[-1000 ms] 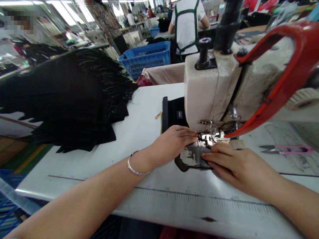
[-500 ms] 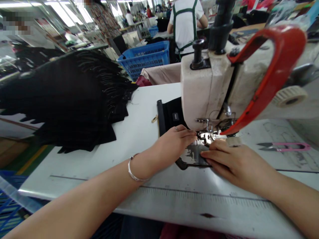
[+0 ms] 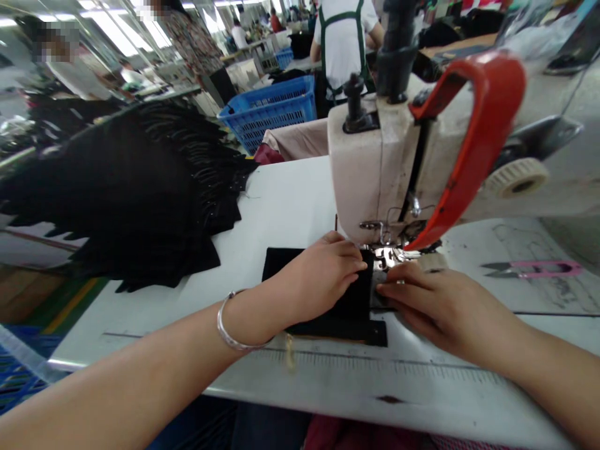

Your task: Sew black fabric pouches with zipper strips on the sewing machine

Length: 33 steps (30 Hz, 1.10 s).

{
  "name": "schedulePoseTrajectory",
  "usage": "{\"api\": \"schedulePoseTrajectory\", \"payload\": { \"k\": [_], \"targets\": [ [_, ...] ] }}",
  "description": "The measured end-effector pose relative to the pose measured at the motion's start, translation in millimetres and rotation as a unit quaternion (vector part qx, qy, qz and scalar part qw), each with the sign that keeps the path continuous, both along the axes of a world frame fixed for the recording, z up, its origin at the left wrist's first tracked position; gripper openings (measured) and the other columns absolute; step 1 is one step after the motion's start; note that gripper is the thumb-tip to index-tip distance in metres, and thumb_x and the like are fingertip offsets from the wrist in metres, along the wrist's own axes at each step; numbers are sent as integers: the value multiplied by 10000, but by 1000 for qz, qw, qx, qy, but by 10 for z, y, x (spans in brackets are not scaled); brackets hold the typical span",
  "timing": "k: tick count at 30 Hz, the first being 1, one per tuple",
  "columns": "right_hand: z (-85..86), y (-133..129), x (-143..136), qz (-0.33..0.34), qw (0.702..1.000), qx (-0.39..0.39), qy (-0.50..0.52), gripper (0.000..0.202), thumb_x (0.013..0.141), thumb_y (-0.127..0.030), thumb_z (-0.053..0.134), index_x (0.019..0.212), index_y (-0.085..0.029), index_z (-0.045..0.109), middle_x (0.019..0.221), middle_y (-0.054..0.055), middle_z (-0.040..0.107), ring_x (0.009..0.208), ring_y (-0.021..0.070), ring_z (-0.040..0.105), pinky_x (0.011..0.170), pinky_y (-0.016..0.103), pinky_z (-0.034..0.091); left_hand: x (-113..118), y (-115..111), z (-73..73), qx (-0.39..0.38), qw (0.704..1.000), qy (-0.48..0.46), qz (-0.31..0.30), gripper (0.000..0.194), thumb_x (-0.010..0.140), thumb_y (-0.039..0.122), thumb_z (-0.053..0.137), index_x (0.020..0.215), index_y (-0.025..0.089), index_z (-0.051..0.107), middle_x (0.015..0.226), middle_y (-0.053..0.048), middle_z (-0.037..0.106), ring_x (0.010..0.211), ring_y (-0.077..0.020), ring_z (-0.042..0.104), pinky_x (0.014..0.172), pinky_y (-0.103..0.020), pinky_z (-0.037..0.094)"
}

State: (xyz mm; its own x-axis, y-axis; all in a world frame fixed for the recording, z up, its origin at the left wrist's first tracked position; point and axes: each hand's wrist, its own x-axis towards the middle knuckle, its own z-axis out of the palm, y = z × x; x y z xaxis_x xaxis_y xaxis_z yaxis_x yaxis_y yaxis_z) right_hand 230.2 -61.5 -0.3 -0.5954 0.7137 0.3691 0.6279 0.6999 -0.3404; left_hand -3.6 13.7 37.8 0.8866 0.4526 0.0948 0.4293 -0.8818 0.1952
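Note:
A black fabric piece (image 3: 354,306) lies flat on the white sewing table, its right edge beside the presser foot (image 3: 385,257) of the sewing machine (image 3: 359,169). My left hand (image 3: 323,275) rests on top of this fabric, palm down, fingers pointing at the needle area and lying flat. A gold zipper pull (image 3: 289,352) hangs from the fabric's near edge. My right hand (image 3: 429,300) is at the metal plate right of the fabric, thumb and fingers close together; whatever is between its fingertips is hidden.
Pink-handled scissors (image 3: 546,269) lie at the right. A big pile of black fabric pieces (image 3: 154,187) covers the table's left. Behind stand a blue basket (image 3: 276,109) and a seated person (image 3: 344,47). A red curved guard (image 3: 487,137) sits on the machine's front.
The black fabric has been turned and brought nearer, so its zipper edge now faces the table's front. My left hand moved slightly left with it. My right hand stays in nearly the same place.

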Motion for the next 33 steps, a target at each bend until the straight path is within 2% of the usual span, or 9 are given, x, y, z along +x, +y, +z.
{"api": "schedulePoseTrajectory", "payload": {
  "k": [4, 8, 14, 18, 21, 25, 28, 30, 33],
  "targets": [
    [-27, -28, -10, -12, 1000, 29, 3, 317, 919, -69, 506, 1197, -155, 631, 1223, 116, 673, 1082, 271, 663, 879, 433, 597, -129, -93, -182, 11, 999, -29, -12, 345, 1007, 115, 463, 1330, 101, 583, 1412, -111, 614, 1366, -222, 522, 1171, -408, 438],
    [14, -59, -37, 17, 998, 56, 12, 382, 853, -4, 453, 1141, -119, 676, 1131, 114, 722, 1015, 244, 700, 885, 399, 616, -190, -167, -355, 17, 999, -44, -22, 414, 1002, 88, 408, 1406, 93, 499, 1489, -121, 545, 1460, -216, 416, 1233, -442, 371],
    [21, -75, -73, 10, 997, 74, 12, 387, 845, -23, 460, 1139, -78, 705, 1111, 126, 739, 997, 246, 716, 879, 395, 632, -208, 10, -365, -10, 997, -51, -52, 413, 1007, 109, 421, 1406, 140, 524, 1486, -114, 548, 1453, -212, 430, 1224, -453, 390],
    [-20, -64, -71, -14, 998, 61, -3, 394, 873, -45, 467, 1189, -93, 697, 1171, 125, 732, 1026, 268, 713, 868, 436, 634, -187, 94, -283, -15, 997, -58, -58, 393, 1014, 97, 412, 1380, 131, 553, 1447, -129, 585, 1432, -197, 456, 1198, -458, 421],
    [-4, -44, -37, -13, 999, 32, 6, 386, 908, -70, 477, 1234, -121, 677, 1210, 118, 719, 1069, 253, 698, 890, 417, 617, -168, -84, -143, -18, 999, -24, -37, 361, 1033, 179, 460, 1378, 141, 563, 1432, -113, 603, 1412, -225, 476, 1193, -471, 411],
    [75, 6, 62, 16, 999, -32, 27, 286, 940, -110, 518, 1144, -175, 708, 1174, 82, 724, 1024, 218, 693, 889, 395, 585, -134, -571, -43, -36, 998, -44, 33, 495, 962, 431, 634, 1354, 137, 566, 1297, -123, 652, 1207, -283, 589, 1070, -487, 507],
    [119, 38, 132, 45, 997, -57, 16, 263, 933, -113, 544, 1087, -211, 734, 1133, 67, 711, 983, 215, 675, 859, 401, 558, -98, -814, -121, -23, 993, -85, 82, 341, 946, 328, 666, 1224, 135, 625, 1071, -92, 662, 998, -257, 611, 950, -463, 559],
    [129, 52, 163, 64, 996, -63, 5, 284, 938, -124, 557, 1129, -235, 736, 1131, 67, 695, 988, 219, 662, 845, 400, 545, -81, -855, -196, -28, 989, -107, 98, 249, 951, 269, 652, 1165, 142, 646, 1016, -75, 643, 945, -240, 594, 925, -449, 562],
    [126, 63, 187, 83, 995, -61, -3, 331, 942, -130, 569, 1207, -259, 719, 1115, 66, 678, 994, 218, 646, 841, 396, 529, -78, -823, -259, -47, 985, -130, 101, 237, 948, 254, 655, 1162, 150, 653, 1021, -70, 636, 944, -232, 580, 914, -439, 561]
  ]
}}
